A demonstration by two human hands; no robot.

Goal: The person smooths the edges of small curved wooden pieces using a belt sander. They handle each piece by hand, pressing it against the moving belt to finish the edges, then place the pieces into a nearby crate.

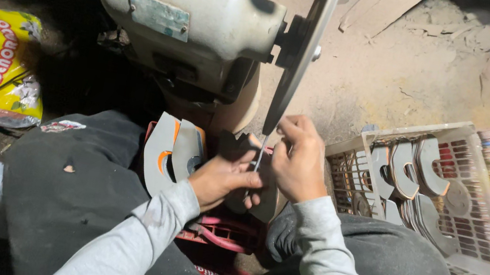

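Hands meet below grinder disc (pixel 300 53). Left hand (pixel 221 177) and right hand (pixel 298 160) both pinch thin flat strip (pixel 259 157), held edge-on under disc rim. Grey curved soles (pixel 175 152) stacked just left; more in white crate (pixel 350 151) right.

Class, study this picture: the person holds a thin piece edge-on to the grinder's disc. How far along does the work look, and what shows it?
Looks done: grey curved pieces stand in the white crate, though finish is unclear. In hand: the left hand and right hand hold a thin piece edge-on at the disc. Possibly left: two similar pieces wait in the red crate between the knees. Total cannot be told.
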